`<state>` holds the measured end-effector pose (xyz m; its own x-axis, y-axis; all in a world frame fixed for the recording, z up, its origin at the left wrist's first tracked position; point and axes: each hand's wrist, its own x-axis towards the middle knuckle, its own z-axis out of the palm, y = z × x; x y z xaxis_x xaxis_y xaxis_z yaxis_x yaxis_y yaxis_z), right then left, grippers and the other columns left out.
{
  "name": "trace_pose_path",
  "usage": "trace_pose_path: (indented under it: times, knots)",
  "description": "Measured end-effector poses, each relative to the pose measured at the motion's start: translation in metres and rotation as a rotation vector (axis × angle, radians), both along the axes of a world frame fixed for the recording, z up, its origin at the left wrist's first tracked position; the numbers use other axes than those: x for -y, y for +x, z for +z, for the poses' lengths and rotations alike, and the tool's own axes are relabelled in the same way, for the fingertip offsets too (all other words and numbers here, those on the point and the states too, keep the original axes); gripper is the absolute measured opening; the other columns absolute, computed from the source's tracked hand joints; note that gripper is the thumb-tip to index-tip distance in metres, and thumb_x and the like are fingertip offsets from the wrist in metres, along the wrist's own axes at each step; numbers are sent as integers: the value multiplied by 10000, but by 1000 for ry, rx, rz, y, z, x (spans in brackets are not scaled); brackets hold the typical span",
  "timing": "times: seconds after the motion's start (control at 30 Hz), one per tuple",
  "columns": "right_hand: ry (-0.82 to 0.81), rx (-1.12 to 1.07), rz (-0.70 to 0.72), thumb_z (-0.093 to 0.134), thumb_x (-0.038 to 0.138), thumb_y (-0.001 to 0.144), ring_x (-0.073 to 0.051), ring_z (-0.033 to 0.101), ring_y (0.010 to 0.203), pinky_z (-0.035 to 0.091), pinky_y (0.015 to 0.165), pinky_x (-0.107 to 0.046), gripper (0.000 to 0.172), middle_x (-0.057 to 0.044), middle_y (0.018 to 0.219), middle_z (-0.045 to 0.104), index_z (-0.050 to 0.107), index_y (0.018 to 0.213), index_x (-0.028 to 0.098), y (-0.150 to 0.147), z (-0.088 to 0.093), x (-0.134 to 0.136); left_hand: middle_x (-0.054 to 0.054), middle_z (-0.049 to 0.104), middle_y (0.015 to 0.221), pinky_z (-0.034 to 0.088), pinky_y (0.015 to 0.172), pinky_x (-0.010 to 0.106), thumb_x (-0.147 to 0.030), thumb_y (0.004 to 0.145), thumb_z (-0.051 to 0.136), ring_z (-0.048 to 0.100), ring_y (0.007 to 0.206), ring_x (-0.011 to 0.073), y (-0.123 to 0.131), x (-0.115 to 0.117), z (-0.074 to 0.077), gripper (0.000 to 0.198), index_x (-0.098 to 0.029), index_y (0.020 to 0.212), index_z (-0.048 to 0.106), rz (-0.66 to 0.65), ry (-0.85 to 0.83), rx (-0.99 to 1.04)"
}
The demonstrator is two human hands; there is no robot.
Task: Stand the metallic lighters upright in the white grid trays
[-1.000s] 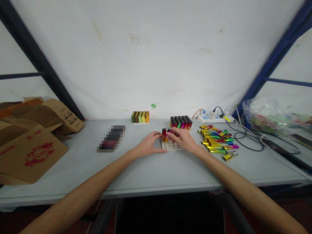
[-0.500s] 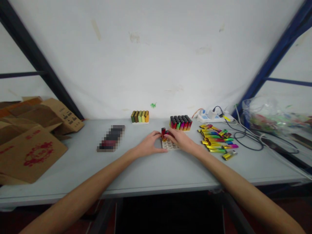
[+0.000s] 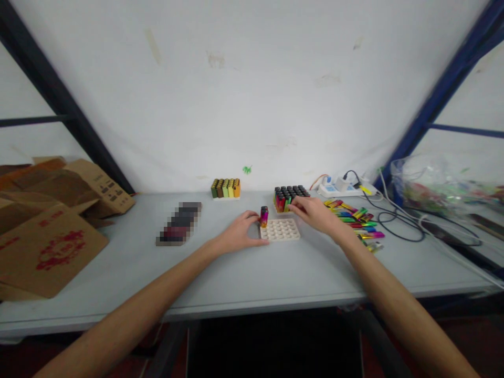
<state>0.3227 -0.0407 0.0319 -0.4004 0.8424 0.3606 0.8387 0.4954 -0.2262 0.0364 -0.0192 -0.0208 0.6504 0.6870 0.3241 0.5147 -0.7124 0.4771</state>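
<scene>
A white tray (image 3: 284, 231) with rows of round holes lies on the grey table (image 3: 244, 273). One coloured lighter (image 3: 263, 216) stands upright in its far left corner. My left hand (image 3: 239, 234) rests against the tray's left edge, fingers curled on it. My right hand (image 3: 315, 214) hovers to the right of the tray, beside a full tray of dark-capped lighters (image 3: 289, 198); its fingers are loosely spread and nothing shows in them. A heap of loose rainbow lighters (image 3: 356, 223) lies just right of that hand.
A small pack of green and orange lighters (image 3: 226, 188) stands at the back by the wall. Cardboard boxes (image 3: 51, 220) fill the left side. A power strip (image 3: 342, 188), black cables (image 3: 401, 223) and a clear plastic bag (image 3: 441, 186) are at the right.
My right hand left the white tray and moved right and back toward the full tray. One lighter now stands alone in the white tray. My left hand has stayed put.
</scene>
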Motion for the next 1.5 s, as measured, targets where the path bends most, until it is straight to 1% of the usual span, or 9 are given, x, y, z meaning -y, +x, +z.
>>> trace_pose_path:
  times: [0.1, 0.23, 0.4, 0.67, 0.77, 0.93, 1.2, 1.33, 1.5]
  knots:
    - [-186, 56, -59, 513, 423, 997, -211, 647, 735, 440, 693, -304, 325, -97, 855, 738, 701, 992, 157, 43, 10, 0, 131, 594, 1301, 455, 1156, 471, -652, 726, 792, 605, 1229, 317, -4, -2, 1, 676, -189, 1202, 665, 17, 4, -15]
    - [-491, 23, -35, 617, 561, 882, -237, 693, 842, 497, 757, -313, 433, -99, 957, 768, 747, 1019, 172, 93, 16, 3, 131, 598, 1304, 454, 1157, 473, -670, 738, 769, 605, 1230, 320, -9, -4, 2, 696, -184, 1224, 659, 28, 11, -27]
    - [-643, 78, -117, 780, 579, 690, -278, 703, 904, 517, 748, -328, 466, -75, 995, 770, 791, 994, 226, 119, 14, 8, 130, 610, 1297, 468, 1139, 473, -673, 741, 763, 612, 1221, 323, -10, -3, 4, 698, -187, 1232, 662, 32, 16, -33]
    - [-600, 125, -136, 787, 442, 694, -248, 672, 760, 481, 665, -323, 242, -59, 819, 753, 810, 823, 239, 110, -3, -3, 122, 611, 1300, 475, 1131, 477, -681, 740, 762, 617, 1207, 323, -10, -3, 3, 693, -198, 1227, 665, 32, 23, -18]
    - [-498, 83, -77, 782, 475, 721, -239, 648, 754, 479, 687, -328, 277, -85, 821, 725, 796, 799, 210, 100, -4, -4, 133, 605, 1304, 470, 1136, 473, -673, 750, 758, 609, 1217, 324, -9, -2, 4, 694, -182, 1230, 657, 36, 18, -37]
    - [-339, -88, -8, 658, 551, 850, -246, 652, 864, 507, 813, -366, 404, -116, 978, 701, 740, 977, 176, 85, 4, 0, 138, 603, 1301, 469, 1134, 473, -667, 753, 759, 607, 1217, 325, -8, -1, 3, 693, -179, 1231, 645, 41, 20, -50]
    - [-346, -598, 92, 667, 587, 883, -195, 669, 772, 565, 754, -355, 488, -66, 931, 717, 632, 1164, 191, 59, 3, 2, 134, 605, 1280, 479, 1121, 470, -664, 765, 752, 617, 1191, 315, -9, -1, 4, 673, -180, 1220, 641, 28, 25, -38]
    - [-391, -676, 75, 689, 582, 858, -206, 704, 769, 598, 791, -392, 449, -88, 976, 730, 720, 1021, 164, 52, 2, 1, 129, 610, 1281, 480, 1123, 469, -663, 756, 755, 619, 1195, 320, -8, 0, 5, 665, -192, 1213, 647, 32, 24, -31]
    - [-497, -764, 109, 785, 494, 797, -253, 738, 955, 569, 948, -443, 370, -91, 1024, 756, 721, 953, 165, 52, -4, -2, 123, 617, 1275, 478, 1126, 483, -656, 748, 759, 621, 1189, 321, -8, 0, 5, 645, -210, 1202, 655, 34, 22, -15]
